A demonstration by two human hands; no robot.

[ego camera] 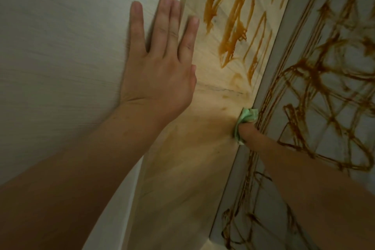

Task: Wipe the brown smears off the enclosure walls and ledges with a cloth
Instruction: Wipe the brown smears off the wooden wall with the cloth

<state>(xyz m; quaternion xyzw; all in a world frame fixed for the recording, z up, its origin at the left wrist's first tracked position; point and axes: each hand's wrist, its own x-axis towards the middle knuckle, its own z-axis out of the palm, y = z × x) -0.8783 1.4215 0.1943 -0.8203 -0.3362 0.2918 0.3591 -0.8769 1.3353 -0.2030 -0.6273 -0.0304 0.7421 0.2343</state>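
Left hand lies flat with fingers straight, palm pressed on the white wall, holding nothing. Green cloth sits bunched at the tip of the right hand, against the beige panel, just beside the grey ledge. Right fingers are hidden behind the cloth, so gripping or flat pressing: cannot tell. Cloth looks soft, light and easily crumpled (best wadded, fingers behind it). Brown smears are thick above the cloth, with more on the pane right of that hand. Whether the smears are wet or dried is unclear.
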